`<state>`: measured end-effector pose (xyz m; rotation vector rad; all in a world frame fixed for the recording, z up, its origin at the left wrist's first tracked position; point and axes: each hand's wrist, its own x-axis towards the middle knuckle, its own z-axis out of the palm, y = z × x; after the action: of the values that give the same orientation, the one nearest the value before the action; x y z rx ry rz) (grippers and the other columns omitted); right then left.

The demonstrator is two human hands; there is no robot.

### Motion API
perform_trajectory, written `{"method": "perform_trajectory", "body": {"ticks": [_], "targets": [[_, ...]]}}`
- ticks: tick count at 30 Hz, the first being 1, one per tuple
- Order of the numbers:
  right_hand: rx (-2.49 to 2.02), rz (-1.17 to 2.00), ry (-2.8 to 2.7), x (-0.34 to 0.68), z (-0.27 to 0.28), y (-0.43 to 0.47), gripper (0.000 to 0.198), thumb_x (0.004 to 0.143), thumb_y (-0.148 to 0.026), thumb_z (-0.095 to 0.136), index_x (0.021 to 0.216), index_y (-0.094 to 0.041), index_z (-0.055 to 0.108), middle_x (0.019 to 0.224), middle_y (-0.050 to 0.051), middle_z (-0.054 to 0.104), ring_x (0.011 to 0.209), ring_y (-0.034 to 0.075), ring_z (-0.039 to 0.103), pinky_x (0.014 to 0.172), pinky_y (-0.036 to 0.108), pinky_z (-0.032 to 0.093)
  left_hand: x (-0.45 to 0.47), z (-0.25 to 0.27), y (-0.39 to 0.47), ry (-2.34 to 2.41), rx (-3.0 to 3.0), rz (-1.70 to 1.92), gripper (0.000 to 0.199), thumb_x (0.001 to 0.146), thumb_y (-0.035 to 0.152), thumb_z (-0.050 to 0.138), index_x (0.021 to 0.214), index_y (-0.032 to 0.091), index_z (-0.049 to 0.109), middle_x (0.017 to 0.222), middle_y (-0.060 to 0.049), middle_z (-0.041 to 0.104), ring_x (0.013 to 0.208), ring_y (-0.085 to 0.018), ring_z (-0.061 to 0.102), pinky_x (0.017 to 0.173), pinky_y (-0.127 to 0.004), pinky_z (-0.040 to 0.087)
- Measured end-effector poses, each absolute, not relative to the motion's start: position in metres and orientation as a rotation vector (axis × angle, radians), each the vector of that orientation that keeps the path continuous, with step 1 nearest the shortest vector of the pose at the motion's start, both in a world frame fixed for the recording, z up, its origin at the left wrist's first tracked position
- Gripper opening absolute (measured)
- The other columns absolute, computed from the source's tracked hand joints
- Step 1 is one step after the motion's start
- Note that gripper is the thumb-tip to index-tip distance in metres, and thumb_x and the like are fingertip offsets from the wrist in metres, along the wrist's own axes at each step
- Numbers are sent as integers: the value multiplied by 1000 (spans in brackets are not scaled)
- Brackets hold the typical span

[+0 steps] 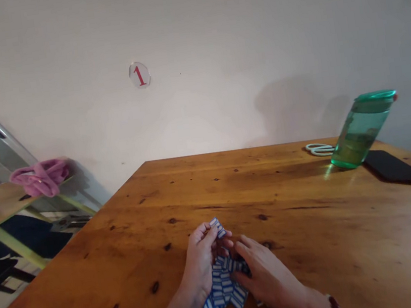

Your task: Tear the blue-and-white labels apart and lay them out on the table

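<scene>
My left hand [200,256] pinches a small blue-and-white card [217,227] between thumb and fingers, a little above the table. Under and between my hands lies a loose pile of blue-and-white striped cards [222,284], overlapping one another at several angles. Over the right side of this pile, my right hand [262,268] is curled, with its thumb against the cards and its fingers bent toward the left hand. Whether the right fingers grip a card is hidden from view.
A green bottle [363,132] stands at the back right of the wooden table [127,246], by a dark flat phone-like object [396,166] and a coiled white cable [318,149]. On a side table at the left lies a pink cloth [42,177]. The wall bears a round "1" sign [139,75].
</scene>
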<state>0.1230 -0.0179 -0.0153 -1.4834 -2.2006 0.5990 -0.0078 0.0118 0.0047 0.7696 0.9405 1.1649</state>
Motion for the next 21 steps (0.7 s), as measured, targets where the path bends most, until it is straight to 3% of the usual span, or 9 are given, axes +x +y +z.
{"method": "perform_trajectory", "body": {"ticks": [9, 21], "targets": [[-1454, 628, -2163, 123, -14, -18, 16, 70, -10, 52, 83, -18, 56, 88, 5, 58, 85, 20, 52, 76, 29, 39, -9, 8, 12, 968, 715, 1206, 13, 69, 21, 63, 72, 13, 53, 67, -5, 67, 52, -10, 58, 47, -18, 43], [-1396, 656, -2159, 126, -17, -14, 14, 81, -10, 47, 79, -17, 59, 84, 5, 59, 80, 18, 54, 71, 26, 40, -8, 8, 11, 934, 653, 1234, 3, 75, 13, 56, 76, 13, 53, 73, -7, 67, 58, -12, 62, 51, -20, 47]]}}
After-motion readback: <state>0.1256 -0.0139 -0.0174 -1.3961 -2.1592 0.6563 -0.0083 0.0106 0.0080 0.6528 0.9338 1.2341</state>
